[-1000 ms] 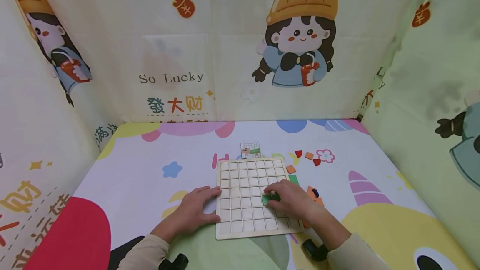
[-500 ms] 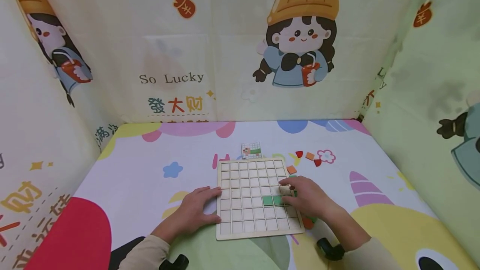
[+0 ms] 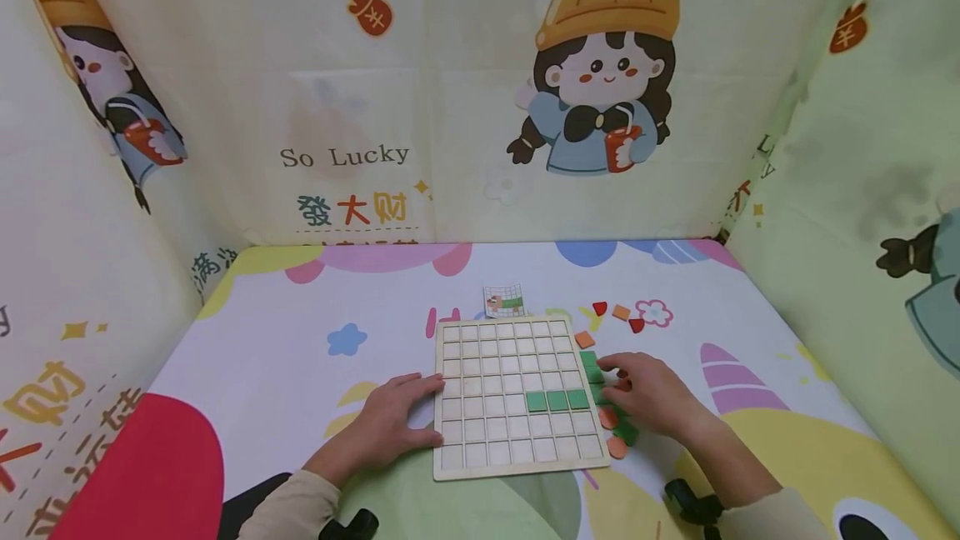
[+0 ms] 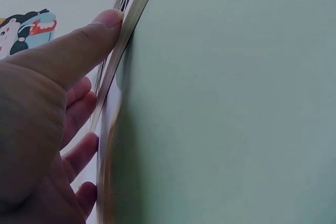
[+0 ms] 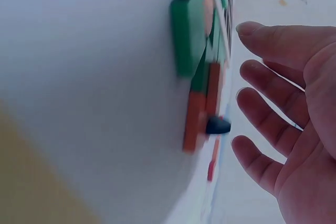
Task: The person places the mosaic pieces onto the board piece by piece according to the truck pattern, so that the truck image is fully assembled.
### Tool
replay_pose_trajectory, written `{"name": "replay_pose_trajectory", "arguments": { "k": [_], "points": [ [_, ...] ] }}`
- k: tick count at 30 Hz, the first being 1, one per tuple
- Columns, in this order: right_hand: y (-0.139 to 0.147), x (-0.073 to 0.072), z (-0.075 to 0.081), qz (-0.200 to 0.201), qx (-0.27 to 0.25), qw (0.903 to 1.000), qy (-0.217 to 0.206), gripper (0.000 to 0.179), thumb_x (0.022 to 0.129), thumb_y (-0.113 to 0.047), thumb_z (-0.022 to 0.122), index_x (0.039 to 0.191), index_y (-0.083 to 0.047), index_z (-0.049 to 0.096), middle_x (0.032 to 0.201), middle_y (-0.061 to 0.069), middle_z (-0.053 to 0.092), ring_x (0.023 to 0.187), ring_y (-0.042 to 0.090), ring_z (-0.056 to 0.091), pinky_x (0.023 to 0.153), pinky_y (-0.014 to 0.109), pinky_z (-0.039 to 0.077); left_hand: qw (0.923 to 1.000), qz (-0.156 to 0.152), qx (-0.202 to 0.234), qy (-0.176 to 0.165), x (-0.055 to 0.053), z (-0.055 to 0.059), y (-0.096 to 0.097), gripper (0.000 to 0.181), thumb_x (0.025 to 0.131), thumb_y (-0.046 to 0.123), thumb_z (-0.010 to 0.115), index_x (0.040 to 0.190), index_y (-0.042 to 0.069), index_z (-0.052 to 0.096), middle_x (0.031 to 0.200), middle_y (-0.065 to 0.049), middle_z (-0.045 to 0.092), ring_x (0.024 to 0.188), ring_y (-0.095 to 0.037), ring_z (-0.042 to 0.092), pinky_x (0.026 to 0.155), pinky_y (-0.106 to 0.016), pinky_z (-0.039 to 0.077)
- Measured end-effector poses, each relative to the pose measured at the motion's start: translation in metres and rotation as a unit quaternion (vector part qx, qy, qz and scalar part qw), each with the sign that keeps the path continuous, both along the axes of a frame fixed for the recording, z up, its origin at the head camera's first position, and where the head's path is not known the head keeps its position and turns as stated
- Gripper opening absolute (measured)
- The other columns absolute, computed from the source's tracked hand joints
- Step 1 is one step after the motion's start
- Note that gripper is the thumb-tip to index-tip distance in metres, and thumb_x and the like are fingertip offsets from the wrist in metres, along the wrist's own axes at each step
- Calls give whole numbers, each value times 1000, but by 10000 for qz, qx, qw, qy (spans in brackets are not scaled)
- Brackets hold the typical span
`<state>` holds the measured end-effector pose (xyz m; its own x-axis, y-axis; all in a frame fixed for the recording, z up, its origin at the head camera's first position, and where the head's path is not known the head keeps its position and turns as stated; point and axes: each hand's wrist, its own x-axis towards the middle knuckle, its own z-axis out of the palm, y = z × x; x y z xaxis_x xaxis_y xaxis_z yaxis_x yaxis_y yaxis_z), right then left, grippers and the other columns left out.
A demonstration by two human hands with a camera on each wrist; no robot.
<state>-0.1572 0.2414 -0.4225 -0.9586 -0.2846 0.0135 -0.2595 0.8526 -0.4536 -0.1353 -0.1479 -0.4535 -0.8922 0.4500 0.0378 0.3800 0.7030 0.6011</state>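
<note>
A wooden grid board (image 3: 517,471) lies on the table, with three green square tiles (image 3: 557,400) side by side in one row at its right side. My left hand (image 3: 390,417) touches the board's left edge with thumb and fingers extended; the left wrist view shows the thumb against that edge. Just right of the board, my right hand (image 3: 660,394) hovers at a group of green tiles (image 3: 589,363), partly covering them. In the right wrist view, loosely bent fingers (image 5: 268,114) hold nothing and stand apart from the green and orange pieces (image 5: 189,35).
Orange rounded pieces (image 3: 617,447) lie by the board's lower right edge. Farther back are an orange square (image 3: 584,340), another orange piece (image 3: 621,312) and red pieces (image 3: 599,307). A small picture card (image 3: 504,302) lies behind the board. Printed cloth walls (image 3: 450,107) surround the table.
My right hand has let go of a green tile in the row and moved right, off the board to the loose pieces. Three green tiles now show. My left hand has stayed put.
</note>
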Motion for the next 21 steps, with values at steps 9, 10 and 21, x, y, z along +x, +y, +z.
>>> {"name": "replay_pose_trajectory", "arguments": {
  "k": [9, 10, 21],
  "points": [
    [16, 4, -3, -77, 232, 9997, -37, 33, 84, -20, 81, 113, -7, 73, 96, -1, 66, 89, 21, 56, 82, 46, 54, 10000, 47, 4, 2, 1, 1, 1, 69, 80, 32, 84, 138, 7, 59, 143, -6, 56, 135, -40, 42, 106, -61, 33],
    [17, 4, -3, -49, 250, 9997, -32, 32, 84, -20, 81, 112, -7, 73, 96, -2, 67, 89, 21, 56, 81, 45, 54, 10000, 55, -12, 7, 1, 0, 1, 69, 80, 33, 84, 138, 7, 59, 143, -5, 56, 135, -40, 43, 106, -60, 34],
    [21, 7, -5, 263, 390, 9989, 30, 16, 82, -16, 83, 97, -13, 75, 85, -9, 61, 89, 21, 52, 81, 42, 51, 10000, 64, -36, 16, 0, -2, 0, 70, 80, 33, 84, 139, 7, 58, 143, -4, 56, 135, -39, 42, 106, -60, 34]
  ]
}}
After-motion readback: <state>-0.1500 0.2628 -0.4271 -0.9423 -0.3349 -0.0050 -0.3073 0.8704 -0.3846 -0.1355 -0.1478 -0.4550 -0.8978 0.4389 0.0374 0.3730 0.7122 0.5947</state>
